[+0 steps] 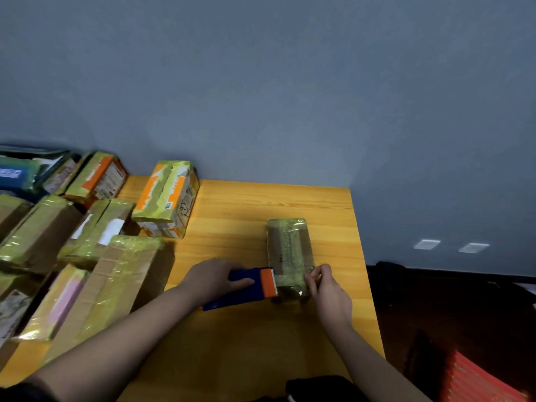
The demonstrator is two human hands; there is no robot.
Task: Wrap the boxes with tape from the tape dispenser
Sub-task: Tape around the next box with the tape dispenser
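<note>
Pulling risk: left hand (216, 278) grips the dispenser (249, 288) against the box (290, 256) at desk (261, 343) 3 o'clock, right fingers (314, 278) pinch the box's near corner, so tape may crease or the light box may skid if that pinch slips.

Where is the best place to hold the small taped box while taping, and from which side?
Probably the small taped box at its near right corner, from the right, as the right hand does: the tape dispenser and left hand occupy its left side.
</note>
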